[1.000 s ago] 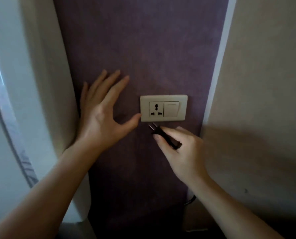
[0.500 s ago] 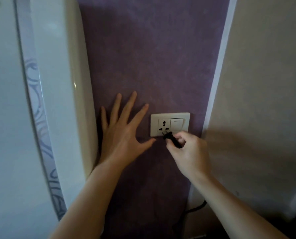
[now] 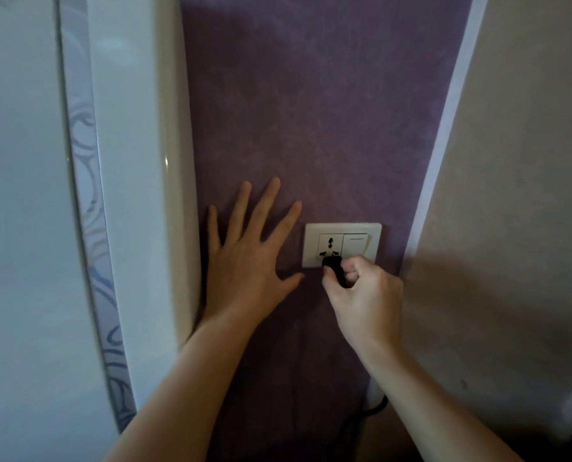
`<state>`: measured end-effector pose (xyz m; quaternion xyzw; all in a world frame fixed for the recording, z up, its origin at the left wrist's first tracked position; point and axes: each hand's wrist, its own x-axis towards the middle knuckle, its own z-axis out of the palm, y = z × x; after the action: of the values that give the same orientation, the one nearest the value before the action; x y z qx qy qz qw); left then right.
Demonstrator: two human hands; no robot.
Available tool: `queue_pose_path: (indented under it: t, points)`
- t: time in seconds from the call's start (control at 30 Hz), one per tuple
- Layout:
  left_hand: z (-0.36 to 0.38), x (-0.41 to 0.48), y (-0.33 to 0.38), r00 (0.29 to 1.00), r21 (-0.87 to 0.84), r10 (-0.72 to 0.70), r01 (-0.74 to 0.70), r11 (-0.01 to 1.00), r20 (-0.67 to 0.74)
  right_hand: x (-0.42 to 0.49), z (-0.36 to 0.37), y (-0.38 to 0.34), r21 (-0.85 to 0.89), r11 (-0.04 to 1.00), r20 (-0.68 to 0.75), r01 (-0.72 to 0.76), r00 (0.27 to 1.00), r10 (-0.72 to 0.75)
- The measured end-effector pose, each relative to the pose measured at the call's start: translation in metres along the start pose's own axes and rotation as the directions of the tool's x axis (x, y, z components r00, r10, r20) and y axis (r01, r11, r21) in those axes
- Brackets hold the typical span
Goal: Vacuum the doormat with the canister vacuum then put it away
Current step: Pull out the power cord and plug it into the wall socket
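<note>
On the purple wall [image 3: 311, 111], just beside the white socket plate [image 3: 311, 245], the left hand [image 3: 244, 261] is laid flat, its fingers spread straight and nothing held. At the lower slots of the socket, the black plug [image 3: 336, 270] is pinched between the curled fingers and thumb of the right hand [image 3: 367, 301] (whether the pins are fully seated cannot be told). A rocker switch [image 3: 356, 245] is set in the same plate. A black cord [image 3: 376, 406] is seen low down behind the right forearm.
</note>
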<state>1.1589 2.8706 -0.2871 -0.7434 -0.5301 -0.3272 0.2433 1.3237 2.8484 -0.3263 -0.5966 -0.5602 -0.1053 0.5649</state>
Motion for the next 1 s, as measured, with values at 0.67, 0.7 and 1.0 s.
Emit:
queue_pose_path:
  t: [0.67, 0.7, 1.0]
  points:
    - [0.004, 0.002, -0.001, 0.999, -0.05, 0.004, -0.006, 0.999, -0.048, 0.013, 0.0, -0.001, -0.118, 0.985, 0.044, 0.13, 0.991, -0.125]
    - [0.005, 0.002, -0.001, 0.999, -0.052, 0.005, -0.007, 0.999, -0.051, 0.013, 0.002, -0.002, -0.12, 0.984, 0.048, 0.132, 0.991, -0.127]
    - [0.006, 0.001, 0.0, 0.998, -0.083, 0.014, -0.019, 0.996, -0.057, 0.019, 0.003, 0.002, -0.09, 0.973, 0.075, 0.211, 0.976, -0.205]
